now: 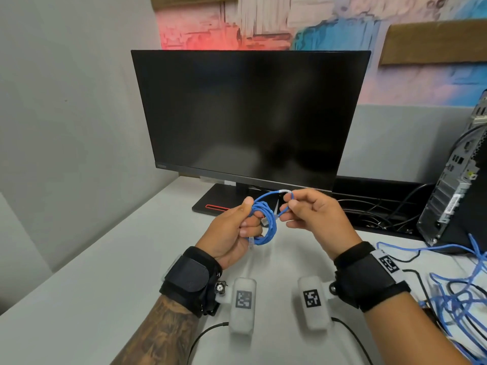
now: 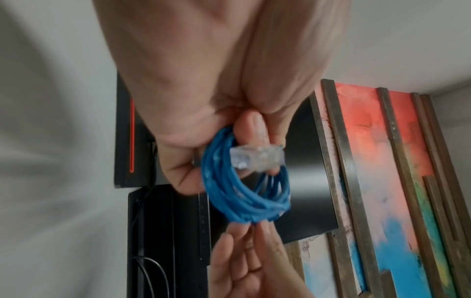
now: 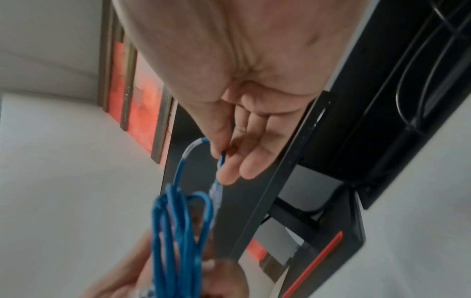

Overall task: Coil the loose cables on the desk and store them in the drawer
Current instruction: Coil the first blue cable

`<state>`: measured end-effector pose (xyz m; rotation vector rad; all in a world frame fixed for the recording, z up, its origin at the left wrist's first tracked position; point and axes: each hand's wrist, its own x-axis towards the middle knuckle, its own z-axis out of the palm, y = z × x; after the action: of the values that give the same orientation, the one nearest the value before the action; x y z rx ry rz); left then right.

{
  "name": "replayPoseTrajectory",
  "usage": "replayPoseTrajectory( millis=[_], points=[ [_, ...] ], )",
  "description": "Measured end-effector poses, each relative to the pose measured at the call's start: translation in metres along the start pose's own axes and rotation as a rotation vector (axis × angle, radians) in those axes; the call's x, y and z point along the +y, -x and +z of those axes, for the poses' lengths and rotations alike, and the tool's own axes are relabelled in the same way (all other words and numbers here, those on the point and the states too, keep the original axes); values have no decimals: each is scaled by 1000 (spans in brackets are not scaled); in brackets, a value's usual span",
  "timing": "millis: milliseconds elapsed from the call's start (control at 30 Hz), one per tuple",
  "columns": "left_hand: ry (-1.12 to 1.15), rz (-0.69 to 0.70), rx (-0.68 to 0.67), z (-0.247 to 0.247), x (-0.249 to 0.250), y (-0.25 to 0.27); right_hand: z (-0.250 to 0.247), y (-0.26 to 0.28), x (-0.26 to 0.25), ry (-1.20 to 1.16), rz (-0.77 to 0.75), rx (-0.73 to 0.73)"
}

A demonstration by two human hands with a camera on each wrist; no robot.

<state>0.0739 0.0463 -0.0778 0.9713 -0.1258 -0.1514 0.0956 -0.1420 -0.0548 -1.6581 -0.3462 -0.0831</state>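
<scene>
I am holding the coiled blue cable (image 1: 261,225) above the table (image 1: 79,299) in my left hand (image 1: 232,233), while my right hand (image 1: 313,217) is pinching its loose tail at three o'clock.

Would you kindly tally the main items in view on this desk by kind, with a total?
Coiled blue cable, held by left hand and right hand: 1
Loose cable tangle: 1
Monitor: 1
Computer tower: 1
Total: 4
</scene>
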Motion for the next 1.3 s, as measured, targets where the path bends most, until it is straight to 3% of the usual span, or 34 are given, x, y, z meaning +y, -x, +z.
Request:
replayPoseTrajectory(
  millis=[267,433,600,833,967,1067,1167,1300],
  points=[
    [11,13,-33,-1,-3,1,23,7,-1,-187,115,-60],
    [-85,122,51,1,-8,-3,34,10,-4,-4,10,-211],
    [-219,189,46,10,-14,-2,41,11,-1,-25,-68,-55],
    [-209,160,39,8,-10,-3,12,7,-10,73,-138,-158],
    [-339,168,-48,16,-11,1,1,3,-11,127,-188,-100],
    [-416,186,-111,13,-11,1,2,4,-14,22,-149,-137],
    [-653,237,-137,6,-9,1,2,6,-17,38,-145,-194],
    [-741,298,-41,4,-11,-1,0,6,-20,197,-253,-148]
  ],
)
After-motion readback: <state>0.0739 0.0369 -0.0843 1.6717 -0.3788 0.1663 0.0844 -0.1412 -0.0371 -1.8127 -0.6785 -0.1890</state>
